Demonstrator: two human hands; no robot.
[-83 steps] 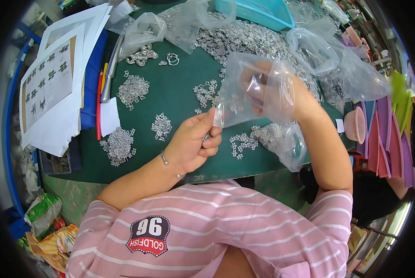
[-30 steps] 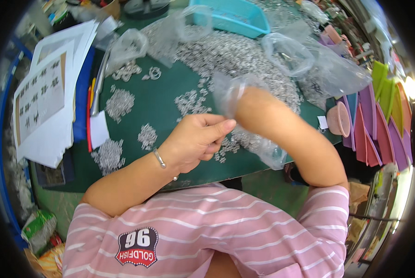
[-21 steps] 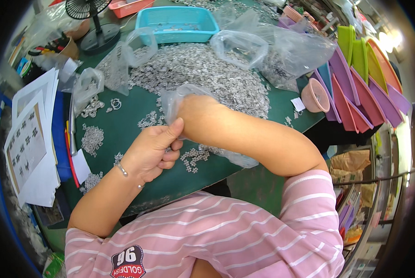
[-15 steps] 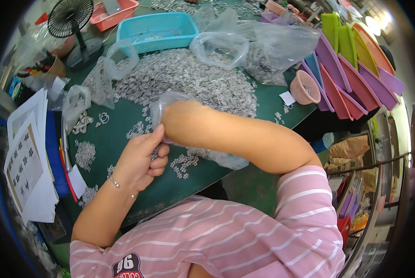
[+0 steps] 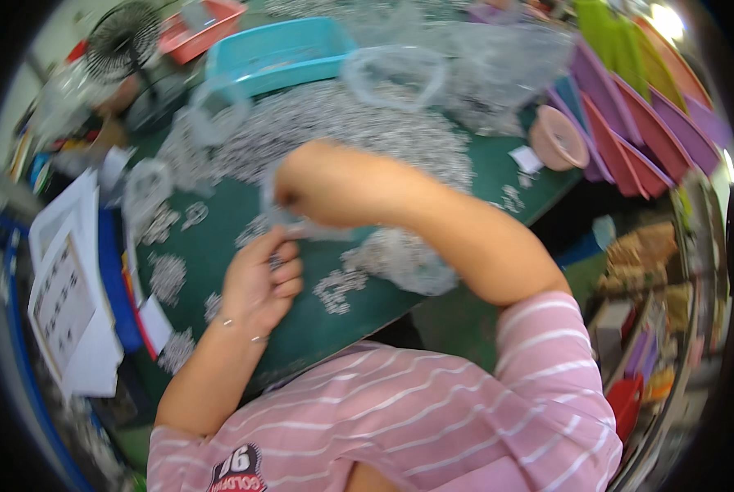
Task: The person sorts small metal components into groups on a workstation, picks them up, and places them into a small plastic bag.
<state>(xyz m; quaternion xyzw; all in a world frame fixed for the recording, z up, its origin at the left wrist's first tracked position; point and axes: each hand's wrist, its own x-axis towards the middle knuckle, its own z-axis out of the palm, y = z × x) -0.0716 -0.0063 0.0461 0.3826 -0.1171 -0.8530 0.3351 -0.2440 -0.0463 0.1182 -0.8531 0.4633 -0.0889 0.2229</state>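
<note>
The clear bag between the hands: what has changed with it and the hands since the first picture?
The clear bag, spread wide before, is now bunched and mostly hidden by the right hand, which has moved left, closer to the left hand. Blur hides whether the right hand is still inside. The left hand still pinches the bag's edge; the blue tray stays put.

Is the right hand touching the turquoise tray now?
Apart: the head view shows the silvery pile lying between the right hand and the turquoise tray.
</note>
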